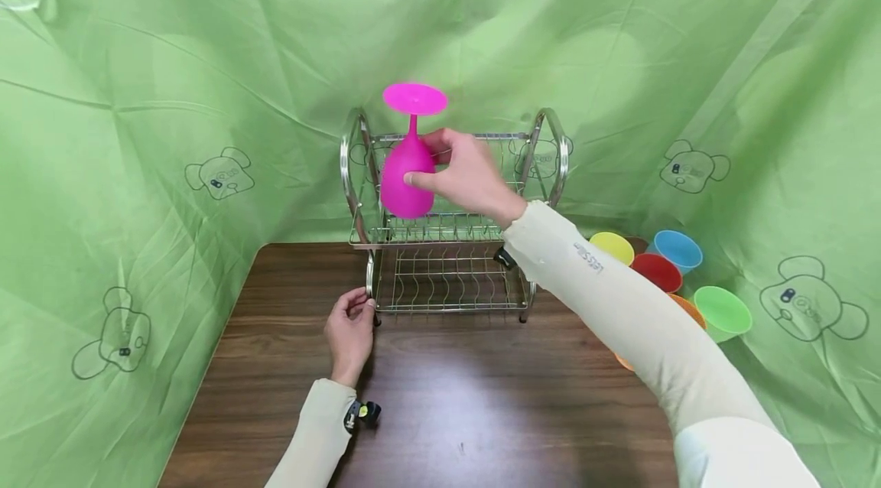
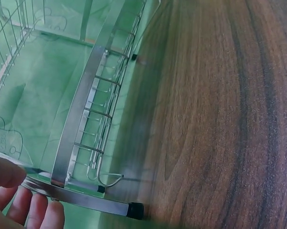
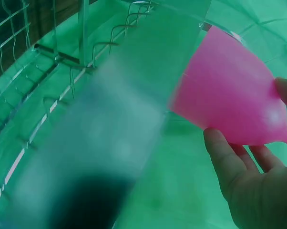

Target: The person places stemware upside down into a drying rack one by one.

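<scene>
My right hand [image 1: 471, 173] holds a bright pink plastic goblet [image 1: 406, 180] by its bowl, thumb on one side and fingers on the other. The goblet is upside down, its round foot on top, and overlaps the upper tier of a two-tier metal dish rack [image 1: 450, 310] in the head view. In the right wrist view, thumb and fingertips press the pink bowl [image 3: 229, 90]. Low at the rack's left side, my left hand [image 1: 349, 331] grips the frame; its curled fingers [image 2: 36, 210] lie round the metal foot bar [image 2: 91, 200] in the left wrist view.
Right of the rack, partly behind my right forearm, stand several plastic cups: yellow [image 1: 611, 245], blue [image 1: 677, 249], red [image 1: 659, 271], green [image 1: 723, 310] and orange [image 1: 690, 310]. A green printed cloth [image 1: 289, 75] walls the dark wooden table [image 1: 440, 411]. A blurred metal upright [image 3: 105, 124] crosses the right wrist view.
</scene>
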Action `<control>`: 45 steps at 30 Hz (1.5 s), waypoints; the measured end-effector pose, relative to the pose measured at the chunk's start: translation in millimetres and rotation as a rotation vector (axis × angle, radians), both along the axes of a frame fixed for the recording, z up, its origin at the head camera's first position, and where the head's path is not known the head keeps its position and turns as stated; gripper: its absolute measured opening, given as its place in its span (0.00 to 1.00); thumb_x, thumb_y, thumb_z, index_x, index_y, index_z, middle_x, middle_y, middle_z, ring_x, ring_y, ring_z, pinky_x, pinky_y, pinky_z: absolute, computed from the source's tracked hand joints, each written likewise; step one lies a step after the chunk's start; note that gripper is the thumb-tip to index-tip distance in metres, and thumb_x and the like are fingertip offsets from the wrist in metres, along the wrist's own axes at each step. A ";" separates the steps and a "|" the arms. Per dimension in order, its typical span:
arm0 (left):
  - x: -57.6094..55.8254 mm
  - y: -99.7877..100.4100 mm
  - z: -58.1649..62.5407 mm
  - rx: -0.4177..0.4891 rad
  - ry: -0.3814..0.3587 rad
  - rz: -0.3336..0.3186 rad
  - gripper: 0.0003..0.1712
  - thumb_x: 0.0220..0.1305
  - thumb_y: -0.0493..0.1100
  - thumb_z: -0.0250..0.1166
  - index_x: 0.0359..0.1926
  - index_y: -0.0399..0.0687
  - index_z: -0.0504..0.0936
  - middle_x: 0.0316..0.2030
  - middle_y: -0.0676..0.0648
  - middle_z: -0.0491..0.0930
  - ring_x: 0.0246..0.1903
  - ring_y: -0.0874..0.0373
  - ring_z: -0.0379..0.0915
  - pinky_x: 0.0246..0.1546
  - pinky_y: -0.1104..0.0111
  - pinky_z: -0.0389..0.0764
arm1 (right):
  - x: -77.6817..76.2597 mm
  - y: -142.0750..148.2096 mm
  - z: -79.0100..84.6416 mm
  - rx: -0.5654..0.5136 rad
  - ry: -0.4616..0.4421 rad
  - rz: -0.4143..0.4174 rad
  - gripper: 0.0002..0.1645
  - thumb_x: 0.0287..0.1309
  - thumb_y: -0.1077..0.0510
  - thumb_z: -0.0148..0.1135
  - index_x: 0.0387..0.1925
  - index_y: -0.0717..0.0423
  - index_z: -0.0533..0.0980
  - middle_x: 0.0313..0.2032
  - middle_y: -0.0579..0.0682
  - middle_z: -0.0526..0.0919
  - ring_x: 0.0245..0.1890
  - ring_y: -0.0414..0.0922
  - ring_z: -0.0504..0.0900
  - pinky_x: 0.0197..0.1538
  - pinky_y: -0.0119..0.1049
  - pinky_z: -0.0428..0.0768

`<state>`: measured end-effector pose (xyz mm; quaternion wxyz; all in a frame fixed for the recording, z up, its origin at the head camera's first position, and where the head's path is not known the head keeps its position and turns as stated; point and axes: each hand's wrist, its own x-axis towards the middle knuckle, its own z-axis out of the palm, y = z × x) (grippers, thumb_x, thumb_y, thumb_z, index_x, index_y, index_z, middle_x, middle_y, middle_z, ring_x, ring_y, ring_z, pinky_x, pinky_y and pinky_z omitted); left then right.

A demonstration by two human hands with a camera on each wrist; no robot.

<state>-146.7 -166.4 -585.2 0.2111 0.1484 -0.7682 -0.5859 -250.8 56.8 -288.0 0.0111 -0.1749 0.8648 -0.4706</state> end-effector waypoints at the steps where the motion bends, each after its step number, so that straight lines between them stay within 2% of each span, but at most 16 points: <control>1: -0.7 0.0 0.0 -0.001 -0.001 0.003 0.14 0.66 0.33 0.71 0.52 0.41 0.87 0.45 0.40 0.89 0.44 0.52 0.86 0.41 0.88 0.81 | -2.7 -2.8 -1.8 -0.010 -0.009 -0.002 0.38 0.58 0.52 0.81 0.67 0.54 0.76 0.59 0.49 0.85 0.57 0.45 0.85 0.61 0.39 0.85; 5: -2.7 0.1 0.4 -0.004 -0.014 0.008 0.13 0.66 0.33 0.71 0.51 0.41 0.88 0.45 0.39 0.89 0.44 0.48 0.87 0.40 0.88 0.80 | -12.2 -13.9 -9.5 -0.025 -0.024 -0.005 0.37 0.59 0.54 0.80 0.67 0.56 0.75 0.59 0.52 0.85 0.58 0.47 0.84 0.62 0.41 0.85; 9: -4.1 -0.7 0.2 -0.017 -0.030 0.016 0.12 0.66 0.35 0.72 0.50 0.43 0.88 0.44 0.41 0.90 0.44 0.48 0.87 0.39 0.88 0.79 | -18.9 -23.3 -18.1 0.005 -0.033 -0.016 0.37 0.59 0.54 0.80 0.67 0.55 0.76 0.58 0.51 0.85 0.58 0.46 0.84 0.63 0.42 0.85; 20: -3.5 -1.5 -1.0 -0.026 -0.029 0.014 0.11 0.66 0.35 0.73 0.49 0.44 0.89 0.43 0.41 0.90 0.43 0.47 0.88 0.38 0.88 0.79 | -28.8 -31.1 -39.6 0.032 -0.065 -0.062 0.35 0.56 0.57 0.81 0.64 0.55 0.77 0.54 0.51 0.86 0.56 0.46 0.84 0.62 0.43 0.86; 30: -5.3 -0.9 -3.4 -0.044 -0.036 0.037 0.11 0.65 0.36 0.74 0.48 0.46 0.90 0.42 0.43 0.90 0.41 0.53 0.87 0.38 0.87 0.80 | -31.3 -33.7 -42.9 0.041 -0.054 -0.047 0.37 0.56 0.56 0.81 0.65 0.55 0.76 0.57 0.52 0.86 0.58 0.48 0.84 0.63 0.44 0.85; 39: -5.1 -0.9 -0.5 -0.035 -0.033 0.018 0.12 0.66 0.34 0.72 0.50 0.44 0.89 0.44 0.41 0.90 0.46 0.46 0.88 0.40 0.89 0.79 | -30.8 -33.3 -45.2 0.031 -0.049 -0.055 0.37 0.55 0.56 0.82 0.65 0.55 0.76 0.57 0.53 0.85 0.58 0.49 0.84 0.63 0.45 0.85; 45: -6.5 0.1 2.8 -0.005 -0.019 0.007 0.15 0.65 0.32 0.72 0.52 0.42 0.89 0.46 0.40 0.90 0.48 0.46 0.88 0.43 0.88 0.80 | -29.1 -32.9 -43.2 0.015 -0.057 -0.060 0.38 0.55 0.56 0.82 0.65 0.55 0.75 0.57 0.53 0.85 0.58 0.49 0.83 0.62 0.45 0.86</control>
